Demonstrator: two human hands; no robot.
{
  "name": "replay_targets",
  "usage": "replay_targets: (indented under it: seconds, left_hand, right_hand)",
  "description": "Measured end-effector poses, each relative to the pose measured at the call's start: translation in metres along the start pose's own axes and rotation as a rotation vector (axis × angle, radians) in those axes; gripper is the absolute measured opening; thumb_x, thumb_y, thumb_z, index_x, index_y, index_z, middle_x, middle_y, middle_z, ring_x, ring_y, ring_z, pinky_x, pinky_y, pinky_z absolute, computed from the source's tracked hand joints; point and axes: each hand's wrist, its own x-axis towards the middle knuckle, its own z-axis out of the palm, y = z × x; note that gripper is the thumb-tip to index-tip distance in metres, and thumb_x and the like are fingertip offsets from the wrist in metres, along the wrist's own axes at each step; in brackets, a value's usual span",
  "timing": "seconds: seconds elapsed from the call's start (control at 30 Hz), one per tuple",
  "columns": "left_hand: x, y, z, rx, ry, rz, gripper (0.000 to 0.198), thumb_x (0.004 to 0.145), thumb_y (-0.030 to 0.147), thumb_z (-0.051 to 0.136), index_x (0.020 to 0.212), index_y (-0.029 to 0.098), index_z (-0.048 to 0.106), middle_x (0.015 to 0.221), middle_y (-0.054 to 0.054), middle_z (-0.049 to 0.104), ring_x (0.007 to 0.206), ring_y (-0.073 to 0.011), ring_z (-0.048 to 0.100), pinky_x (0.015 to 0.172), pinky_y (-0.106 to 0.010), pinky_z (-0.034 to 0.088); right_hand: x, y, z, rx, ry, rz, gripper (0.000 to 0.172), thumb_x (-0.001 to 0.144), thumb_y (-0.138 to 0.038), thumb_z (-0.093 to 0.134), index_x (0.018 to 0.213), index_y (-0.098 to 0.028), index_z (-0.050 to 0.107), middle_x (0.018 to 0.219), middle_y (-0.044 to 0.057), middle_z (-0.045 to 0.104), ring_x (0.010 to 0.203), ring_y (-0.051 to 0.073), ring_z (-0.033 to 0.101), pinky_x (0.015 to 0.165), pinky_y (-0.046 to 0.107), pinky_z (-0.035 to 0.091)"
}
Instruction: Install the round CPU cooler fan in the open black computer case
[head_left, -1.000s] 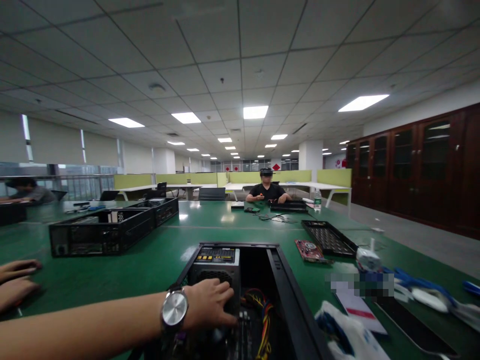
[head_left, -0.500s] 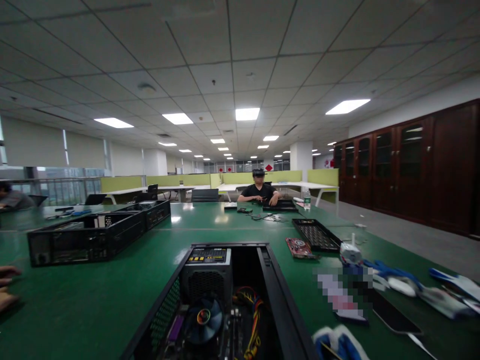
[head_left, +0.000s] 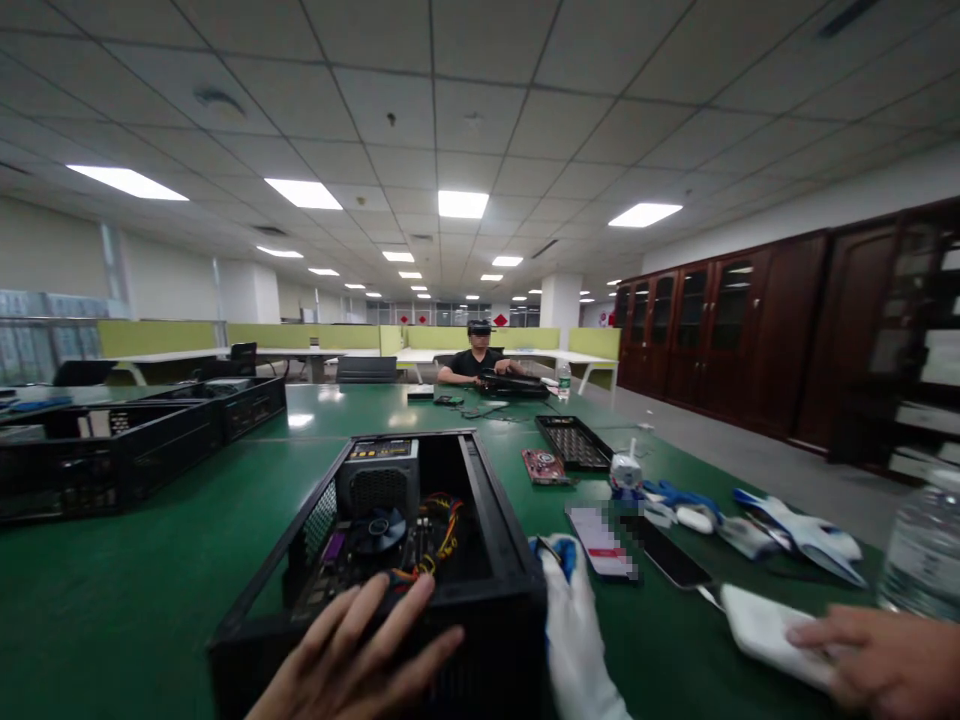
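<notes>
In front of me stands an open black computer case point(head_left: 491, 590) with a power supply point(head_left: 379, 480), a cooling fan point(head_left: 377, 530) and coloured cables point(head_left: 450, 530) inside. My left hand point(head_left: 356, 655) is over its near edge, fingers spread, fingertips by the cables; whether they touch the cables I cannot tell. At the far right, my right hand point(head_left: 877, 655) is closed at the end of a white power bank point(head_left: 776, 630), a finger on its top. A white cable links it toward a dark phone point(head_left: 667, 550). A white-and-blue glove point(head_left: 574, 620) lies against the case's right side.
A red circuit card point(head_left: 544, 466) and a black perforated panel point(head_left: 576, 445) lie beyond the case. More gloves point(head_left: 802, 525) and a large bottle point(head_left: 926, 550) are on the right. Other black cases point(head_left: 112, 460) stand left. Across the table a person point(head_left: 480, 360) handles a black part.
My view has swung right, so things shift left in it. Both my hands have come into view, the left over the case and the right at the power bank. The person opposite has lifted the black part.
</notes>
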Motion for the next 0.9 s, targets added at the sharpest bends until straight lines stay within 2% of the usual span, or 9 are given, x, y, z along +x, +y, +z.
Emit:
replay_targets:
  seconds: [0.07,0.2,0.33,0.53,0.63,0.73,0.83,0.9]
  left_hand:
    - [0.020,-0.016,0.025,0.105,0.074,-0.002,0.062,0.100,0.051,0.057,0.157,0.042,0.033,0.158,0.000,0.045,0.134,-0.0305,0.043,0.114,-0.045,0.021]
    - [0.061,-0.059,0.088,0.070,0.016,-0.051,0.066,0.102,0.052,0.054,0.159,0.043,0.023,0.163,-0.005,0.039,0.139,-0.0347,0.040,0.114,-0.049,0.022]
    - [0.091,-0.096,0.146,0.027,-0.032,-0.084,0.070,0.101,0.044,0.059,0.160,0.043,0.019,0.166,-0.008,0.031,0.146,-0.0387,0.033,0.116,-0.052,0.024]
    - [0.117,-0.134,0.206,-0.026,-0.086,-0.129,0.069,0.101,0.023,0.057,0.158,0.044,0.023,0.169,-0.006,0.025,0.153,-0.0374,0.022,0.118,-0.054,0.024]
    - [0.127,-0.149,0.225,-0.038,-0.102,-0.154,0.069,0.098,0.016,0.059,0.156,0.042,0.031,0.168,-0.007,0.026,0.154,-0.0367,0.018,0.118,-0.054,0.024]
    - [0.136,-0.153,0.233,-0.043,-0.105,-0.181,0.073,0.092,0.007,0.060,0.154,0.039,0.038,0.167,-0.009,0.028,0.155,-0.0376,0.016,0.120,-0.056,0.023]
    - [0.134,-0.138,0.224,-0.048,-0.098,-0.200,0.072,0.088,0.005,0.059,0.152,0.034,0.045,0.167,-0.012,0.027,0.154,-0.0367,0.017,0.121,-0.057,0.022]
    - [0.118,-0.118,0.209,-0.052,-0.098,-0.197,0.068,0.089,0.009,0.059,0.151,0.033,0.047,0.167,-0.013,0.028,0.154,-0.0357,0.021,0.121,-0.058,0.023]
  right_hand:
    - [0.026,-0.002,0.018,0.007,-0.022,0.039,0.068,0.087,-0.063,0.052,0.137,-0.017,0.055,0.129,0.014,0.069,0.124,0.031,0.060,0.106,0.042,0.047]
    - [0.055,0.006,0.045,-0.037,-0.056,0.111,0.072,0.087,-0.063,0.050,0.140,-0.014,0.052,0.131,0.018,0.067,0.124,0.032,0.060,0.108,0.043,0.046]
    - [0.050,0.027,0.056,-0.119,-0.106,0.162,0.070,0.088,-0.051,0.052,0.143,-0.008,0.049,0.138,0.023,0.062,0.129,0.036,0.058,0.112,0.045,0.043]
    - [0.037,0.041,0.064,-0.213,-0.227,0.103,0.064,0.084,-0.036,0.065,0.143,-0.015,0.053,0.141,0.016,0.063,0.134,0.033,0.056,0.116,0.039,0.039]
    - [0.037,0.041,0.066,-0.252,-0.260,0.094,0.064,0.083,-0.031,0.066,0.143,-0.015,0.053,0.141,0.017,0.062,0.134,0.034,0.056,0.116,0.041,0.040]
    - [0.039,0.038,0.065,-0.279,-0.286,0.099,0.064,0.084,-0.029,0.064,0.144,-0.013,0.052,0.140,0.018,0.063,0.134,0.035,0.056,0.116,0.041,0.040]
    - [0.041,0.034,0.063,-0.290,-0.317,0.098,0.063,0.087,-0.028,0.060,0.146,-0.010,0.050,0.139,0.020,0.063,0.132,0.034,0.058,0.114,0.039,0.043]
    - [0.041,0.031,0.063,-0.292,-0.336,0.091,0.064,0.086,-0.027,0.060,0.146,-0.009,0.050,0.140,0.021,0.062,0.133,0.035,0.058,0.113,0.040,0.043]
